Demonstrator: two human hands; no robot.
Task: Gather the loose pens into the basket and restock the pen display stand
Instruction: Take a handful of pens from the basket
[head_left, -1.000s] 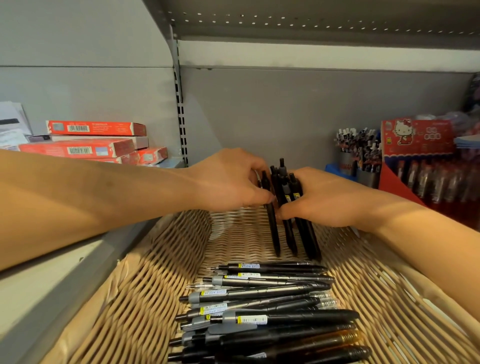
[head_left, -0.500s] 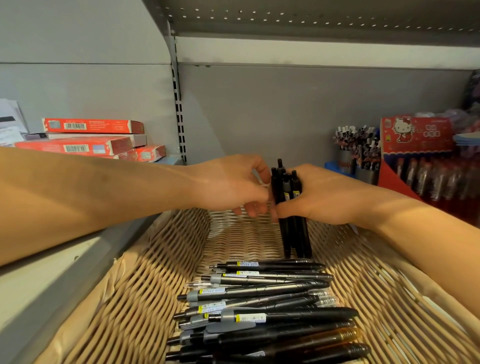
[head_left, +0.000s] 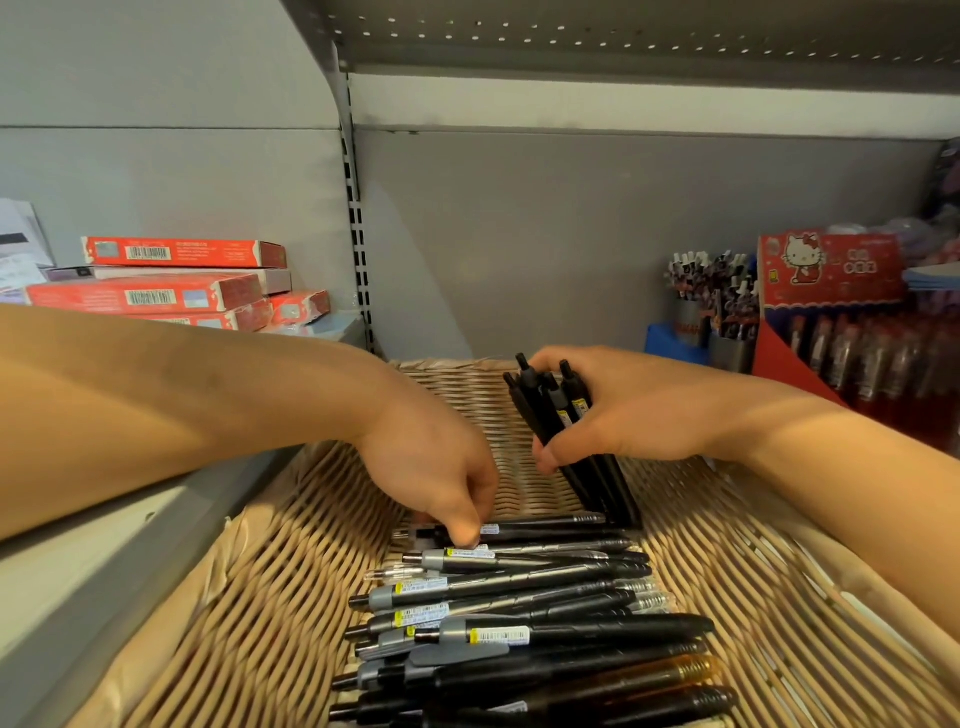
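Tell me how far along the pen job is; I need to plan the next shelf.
Gathering looks mostly done: many pens lie in the wicker basket. In hand: the right hand grips a bundle of black pens, and the left hand pinches another from the pile. Restocking remains; the display stand is not clearly identifiable.

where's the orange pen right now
In the head view, the orange pen lies low right in the wicker basket, second from the near end of the pen pile, between black pens.
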